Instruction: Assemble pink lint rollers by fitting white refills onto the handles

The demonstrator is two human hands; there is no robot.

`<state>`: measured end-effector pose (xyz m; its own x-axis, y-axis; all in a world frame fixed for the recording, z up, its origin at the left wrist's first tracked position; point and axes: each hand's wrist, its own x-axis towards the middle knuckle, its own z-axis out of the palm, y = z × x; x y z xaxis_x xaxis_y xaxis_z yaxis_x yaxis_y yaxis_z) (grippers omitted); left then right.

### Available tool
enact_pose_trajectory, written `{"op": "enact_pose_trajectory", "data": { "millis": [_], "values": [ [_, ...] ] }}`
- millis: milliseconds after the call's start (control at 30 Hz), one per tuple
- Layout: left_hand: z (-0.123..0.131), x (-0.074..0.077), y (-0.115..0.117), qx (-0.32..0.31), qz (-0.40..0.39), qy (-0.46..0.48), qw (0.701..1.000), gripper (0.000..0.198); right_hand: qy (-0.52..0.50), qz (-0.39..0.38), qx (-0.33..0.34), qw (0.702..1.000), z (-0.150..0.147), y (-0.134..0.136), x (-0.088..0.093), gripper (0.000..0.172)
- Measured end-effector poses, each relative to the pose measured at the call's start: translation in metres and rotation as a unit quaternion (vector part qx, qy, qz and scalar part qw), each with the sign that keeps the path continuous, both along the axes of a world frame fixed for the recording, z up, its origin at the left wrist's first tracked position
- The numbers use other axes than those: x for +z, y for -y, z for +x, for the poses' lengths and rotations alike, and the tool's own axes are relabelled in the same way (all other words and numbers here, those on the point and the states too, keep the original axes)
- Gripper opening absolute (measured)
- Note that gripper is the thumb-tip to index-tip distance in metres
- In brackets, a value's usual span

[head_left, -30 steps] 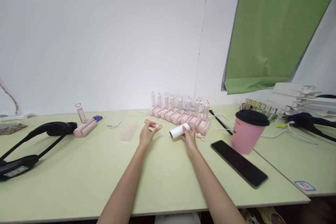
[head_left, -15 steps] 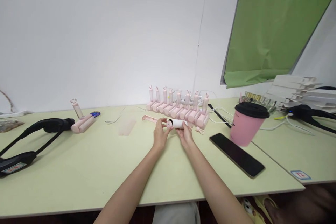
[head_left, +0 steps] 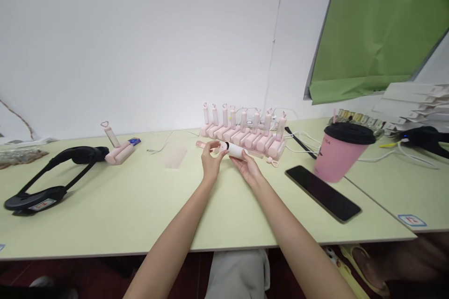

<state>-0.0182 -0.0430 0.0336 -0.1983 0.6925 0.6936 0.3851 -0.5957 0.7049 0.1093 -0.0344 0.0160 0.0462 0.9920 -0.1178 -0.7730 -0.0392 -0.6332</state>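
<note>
My right hand [head_left: 247, 167] holds a white roller tube [head_left: 235, 150] from below, just above the pale green table [head_left: 140, 205]. At the tube's left end, my left hand [head_left: 210, 160] pinches a small pink end piece [head_left: 222, 149]. A pink handle part [head_left: 202, 144] lies on the table just behind my left hand. Behind both hands stands a row of several pink lint rollers [head_left: 245, 130].
A pink cup with a black lid [head_left: 340, 151] and a black phone [head_left: 322, 192] sit to the right. One pink roller [head_left: 118, 148] and a black neck device [head_left: 52, 177] lie at the left. A clear cover [head_left: 176, 157] and cables [head_left: 372, 158] are also on the table.
My left hand set the pink handle part down and came to the tube's left end. The two hands now meet on the white tube. The view shifted slightly.
</note>
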Motion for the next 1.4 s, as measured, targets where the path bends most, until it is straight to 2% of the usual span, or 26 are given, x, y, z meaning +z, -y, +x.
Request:
{"op": "enact_pose_trajectory", "data": {
  "millis": [100, 233, 367, 500, 600, 667, 800, 933, 1000, 1067, 1200, 1267, 1400],
  "values": [
    [0.001, 0.001, 0.002, 0.006, 0.019, -0.009, 1.000, 0.040, 0.000, -0.009, 0.005, 1.000, -0.001, 0.000, 0.000, 0.015],
    [0.004, -0.002, 0.003, 0.011, 0.038, -0.026, 0.999, 0.022, 0.000, -0.017, 0.006, 1.000, -0.004, 0.001, 0.000, 0.015],
    [0.006, -0.011, 0.003, 0.000, 0.062, -0.027, 0.998, 0.019, 0.013, -0.025, 0.031, 0.999, -0.004, 0.002, 0.002, 0.016],
    [0.009, -0.017, 0.004, 0.006, 0.094, -0.142, 0.985, 0.033, 0.055, -0.041, 0.074, 0.995, 0.002, 0.003, 0.001, 0.022],
    [0.011, -0.016, 0.006, 0.015, 0.106, -0.230, 0.967, 0.041, 0.089, -0.036, 0.097, 0.991, 0.005, 0.005, 0.000, 0.027],
    [0.012, -0.014, 0.008, 0.012, 0.108, -0.255, 0.961, 0.043, 0.110, -0.021, 0.106, 0.988, 0.005, 0.007, 0.001, 0.027],
    [0.007, -0.012, 0.004, 0.045, 0.092, -0.212, 0.972, 0.045, 0.201, 0.016, 0.111, 0.973, 0.002, 0.011, 0.003, 0.023],
    [-0.009, -0.017, -0.010, 0.090, 0.030, -0.140, 0.986, 0.040, 0.328, 0.035, 0.093, 0.939, 0.004, 0.009, 0.002, 0.027],
    [-0.019, -0.020, -0.016, 0.090, -0.022, -0.136, 0.986, 0.045, 0.422, 0.046, 0.061, 0.904, 0.005, 0.006, -0.002, 0.030],
    [-0.028, -0.022, -0.021, 0.081, -0.082, -0.155, 0.981, 0.049, 0.522, 0.064, 0.040, 0.849, 0.007, 0.004, -0.006, 0.031],
    [-0.042, -0.024, -0.025, 0.067, -0.194, -0.254, 0.945, 0.037, 0.652, 0.083, 0.030, 0.753, 0.012, 0.004, -0.009, 0.032],
    [-0.047, -0.024, -0.026, 0.074, -0.218, -0.309, 0.923, 0.036, 0.719, 0.074, -0.038, 0.690, 0.017, 0.006, -0.007, 0.033],
    [-0.054, -0.024, -0.026, 0.120, -0.175, -0.389, 0.896, 0.042, 0.819, 0.035, -0.239, 0.520, 0.033, 0.011, 0.000, 0.033]
  ]
}}
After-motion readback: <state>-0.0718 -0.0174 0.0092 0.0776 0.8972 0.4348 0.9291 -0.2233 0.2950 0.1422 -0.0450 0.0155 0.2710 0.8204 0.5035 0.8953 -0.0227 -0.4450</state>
